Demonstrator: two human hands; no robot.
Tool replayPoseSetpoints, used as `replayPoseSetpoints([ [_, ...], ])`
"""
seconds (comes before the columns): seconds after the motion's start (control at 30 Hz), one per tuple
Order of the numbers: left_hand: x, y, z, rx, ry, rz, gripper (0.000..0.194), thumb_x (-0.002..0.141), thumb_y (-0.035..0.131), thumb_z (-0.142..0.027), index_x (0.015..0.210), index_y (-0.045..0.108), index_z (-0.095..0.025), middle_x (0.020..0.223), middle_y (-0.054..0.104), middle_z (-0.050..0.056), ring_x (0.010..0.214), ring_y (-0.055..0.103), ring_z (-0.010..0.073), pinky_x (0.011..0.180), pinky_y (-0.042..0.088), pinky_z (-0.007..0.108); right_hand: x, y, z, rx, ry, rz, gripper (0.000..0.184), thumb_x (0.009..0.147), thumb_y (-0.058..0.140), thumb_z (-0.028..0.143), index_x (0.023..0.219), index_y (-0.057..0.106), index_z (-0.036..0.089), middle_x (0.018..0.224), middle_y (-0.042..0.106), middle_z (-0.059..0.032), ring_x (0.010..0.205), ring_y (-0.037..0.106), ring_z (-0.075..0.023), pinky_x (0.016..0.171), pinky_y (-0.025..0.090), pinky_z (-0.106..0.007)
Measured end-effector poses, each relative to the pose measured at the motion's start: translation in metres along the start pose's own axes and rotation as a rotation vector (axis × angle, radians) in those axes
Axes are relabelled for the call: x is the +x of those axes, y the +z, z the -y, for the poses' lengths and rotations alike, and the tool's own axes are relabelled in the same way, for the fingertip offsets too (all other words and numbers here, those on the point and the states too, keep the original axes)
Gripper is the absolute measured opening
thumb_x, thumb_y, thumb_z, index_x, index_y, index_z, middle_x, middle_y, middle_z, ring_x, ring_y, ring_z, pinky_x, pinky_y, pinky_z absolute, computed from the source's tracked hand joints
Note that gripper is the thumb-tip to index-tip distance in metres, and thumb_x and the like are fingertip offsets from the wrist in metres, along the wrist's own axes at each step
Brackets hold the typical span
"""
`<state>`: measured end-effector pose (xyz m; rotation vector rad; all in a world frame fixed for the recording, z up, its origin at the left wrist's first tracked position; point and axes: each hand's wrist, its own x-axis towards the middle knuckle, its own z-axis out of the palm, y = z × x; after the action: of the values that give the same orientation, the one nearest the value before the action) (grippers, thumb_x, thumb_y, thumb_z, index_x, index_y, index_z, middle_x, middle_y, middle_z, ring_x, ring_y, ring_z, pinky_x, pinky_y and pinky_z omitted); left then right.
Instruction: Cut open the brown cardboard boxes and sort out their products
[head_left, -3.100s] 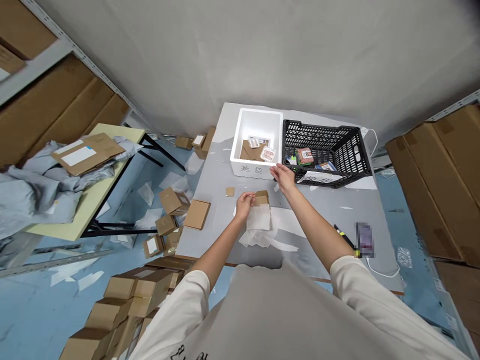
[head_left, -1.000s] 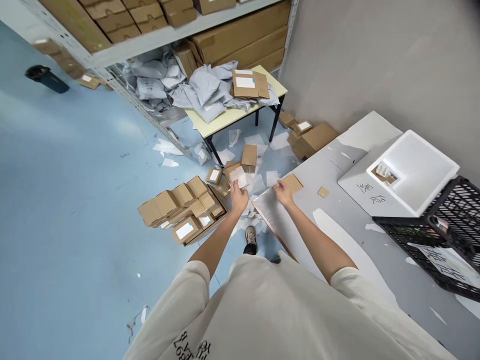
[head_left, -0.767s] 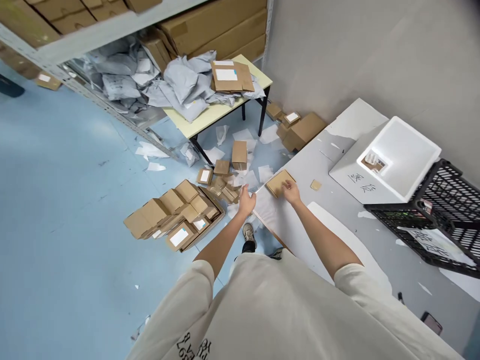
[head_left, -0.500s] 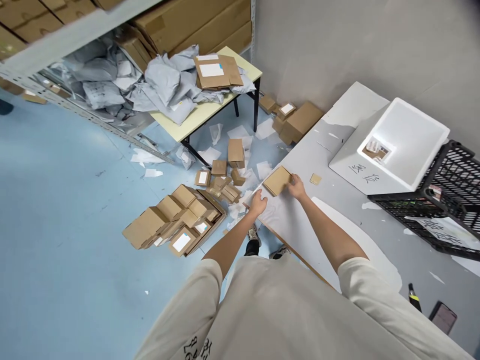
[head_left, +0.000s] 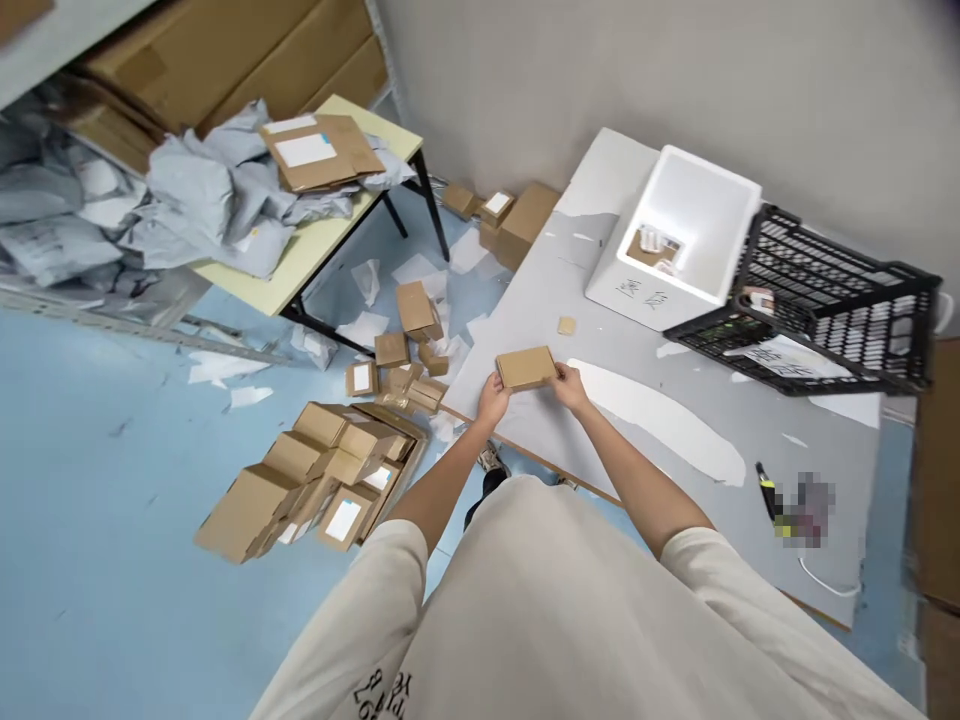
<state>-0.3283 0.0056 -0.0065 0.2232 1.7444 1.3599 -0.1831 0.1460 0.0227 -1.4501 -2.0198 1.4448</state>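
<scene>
A small flat cardboard box (head_left: 526, 368) is held between both hands over the front edge of the grey table (head_left: 517, 300). My left hand (head_left: 492, 400) grips its left end, thumb at the near corner. At the right end, my right hand (head_left: 570, 387) pinches the box's edge. The box looks closed, with its broad face turned up. Just beyond it on the tabletop lies a small tan square piece (head_left: 566, 326).
A white foam box (head_left: 637, 270) and a black plastic crate (head_left: 825, 310) stand at the table's back right. A cutter (head_left: 766, 490) lies nearer. Left on the floor is a carton of small boxes (head_left: 315, 480); grey mailer bags (head_left: 202, 190) cover a yellow table (head_left: 270, 290).
My left hand has closed on the box's left end, where before it was apart. The box has turned and come nearer to me. The view has swung right.
</scene>
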Motion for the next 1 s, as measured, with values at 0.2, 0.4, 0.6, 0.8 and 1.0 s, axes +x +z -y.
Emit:
replayPoseSetpoints([
  [0.2, -0.045, 0.114, 0.020, 0.115, 0.144, 0.202, 0.054, 0.073, 0.068, -0.006, 0.125, 0.059, -0.018, 0.133, 0.065, 0.012, 0.121, 0.063, 0.0242, 0.110, 0.046, 0.041, -0.071, -0.111, -0.068, 0.042, 0.137, -0.229, 0.025, 0.067, 0.063, 0.037, 0.083, 0.064, 0.018, 0.075, 0.061, -0.0020, 0.079, 0.054, -0.0196, 0.071, 0.046, -0.029],
  [0.4, -0.109, 0.256, 0.049, 0.214, 0.181, 0.380, 0.052, 0.073, 0.065, -0.006, 0.124, 0.059, -0.018, 0.129, 0.066, 0.011, 0.121, 0.064, 0.0243, 0.108, 0.047, 0.042, -0.138, -0.236, -0.164, 0.144, 0.225, -0.397, 0.032, 0.065, 0.063, 0.037, 0.090, 0.067, 0.019, 0.079, 0.064, -0.0024, 0.080, 0.059, -0.0220, 0.074, 0.050, -0.033],
  [0.6, -0.176, 0.372, 0.087, 0.317, 0.172, 0.462, 0.051, 0.074, 0.062, -0.006, 0.123, 0.061, -0.018, 0.131, 0.065, 0.012, 0.124, 0.061, 0.0253, 0.110, 0.046, 0.042, -0.193, -0.332, -0.264, 0.306, 0.296, -0.443, 0.041, 0.064, 0.066, 0.033, 0.102, 0.069, 0.019, 0.095, 0.072, -0.0067, 0.089, 0.067, -0.0250, 0.084, 0.054, -0.038],
  [0.8, -0.205, 0.410, 0.112, 0.433, 0.086, 0.444, 0.050, 0.074, 0.064, -0.009, 0.123, 0.060, -0.017, 0.127, 0.067, 0.013, 0.118, 0.064, 0.0244, 0.106, 0.047, 0.041, -0.220, -0.364, -0.320, 0.347, 0.414, -0.361, 0.036, 0.067, 0.065, 0.028, 0.102, 0.067, 0.020, 0.104, 0.074, -0.0072, 0.099, 0.068, -0.0239, 0.095, 0.052, -0.039],
  [1.0, -0.191, 0.411, 0.117, 0.600, 0.004, 0.361, 0.048, 0.077, 0.066, -0.018, 0.125, 0.059, -0.016, 0.119, 0.068, 0.012, 0.109, 0.066, 0.0234, 0.098, 0.049, 0.037, -0.214, -0.369, -0.328, 0.295, 0.529, -0.347, 0.045, 0.071, 0.065, 0.026, 0.116, 0.066, 0.019, 0.119, 0.071, -0.0089, 0.109, 0.067, -0.0234, 0.099, 0.051, -0.038],
])
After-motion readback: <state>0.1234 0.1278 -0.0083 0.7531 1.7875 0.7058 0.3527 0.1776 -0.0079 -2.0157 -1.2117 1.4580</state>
